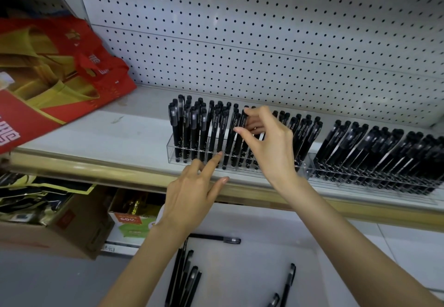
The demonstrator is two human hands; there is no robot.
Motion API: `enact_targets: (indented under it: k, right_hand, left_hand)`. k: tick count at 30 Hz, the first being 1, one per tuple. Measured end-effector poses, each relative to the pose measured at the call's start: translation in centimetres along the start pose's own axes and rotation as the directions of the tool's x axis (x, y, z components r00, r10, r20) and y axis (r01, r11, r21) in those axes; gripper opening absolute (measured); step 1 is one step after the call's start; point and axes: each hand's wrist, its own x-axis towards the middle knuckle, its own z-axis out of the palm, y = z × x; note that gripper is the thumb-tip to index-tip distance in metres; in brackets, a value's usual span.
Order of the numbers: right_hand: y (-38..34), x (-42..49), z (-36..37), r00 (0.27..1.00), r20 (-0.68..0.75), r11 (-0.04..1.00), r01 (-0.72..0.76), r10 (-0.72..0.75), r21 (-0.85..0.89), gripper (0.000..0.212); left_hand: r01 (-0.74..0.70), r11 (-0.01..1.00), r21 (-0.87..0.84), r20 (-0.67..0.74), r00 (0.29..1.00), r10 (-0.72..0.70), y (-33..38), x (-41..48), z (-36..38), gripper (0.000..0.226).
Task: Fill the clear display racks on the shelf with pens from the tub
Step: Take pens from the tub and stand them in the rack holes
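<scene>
While the right hand [262, 136] pinched a pen [243, 120] upright at frame centre, the left hand [192, 186], fingers straight, steadied the clear rack [171, 149]; lowering the pen squarely into a free slot seemed wise, the tub [252, 270] lying bottom centre

White shelf [134, 136] here, with a gold strip along its front edge. Two clear racks sit end to end by that edge: the left rack [172, 148] around the middle, the right rack [360, 185] running toward the right end. Both are packed with black pens [187, 126], some upright, some leaning. At the left end, red bags [60, 66] lie reaching the front edge.
</scene>
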Motion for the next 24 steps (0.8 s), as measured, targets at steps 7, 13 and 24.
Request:
enact_targets:
  k: [7, 13, 24]
  right_hand:
    - [0.6, -1.0, 0.4, 1.000, -0.002, 0.999, -0.002, 0.002, -0.035, 0.033]
    - [0.4, -0.7, -0.3, 1.000, -0.011, 0.988, -0.031, 0.029, -0.149, 0.039]
    - [-0.8, -2.2, -3.8, 0.996, 0.051, 0.981, -0.060, 0.071, -0.186, 0.046]
  left_hand:
    - [0.020, 1.000, 0.005, 0.015, 1.000, -0.020, 0.2, 0.1, -0.3, 0.059]
    - [0.033, 0.999, 0.006, 0.064, 0.997, -0.033, 0.4, 0.2, -1.0, 0.059]
    - [-0.009, 0.998, -0.068, 0.078, 0.997, 0.014, 1.1, -2.8, -3.1, 0.047]
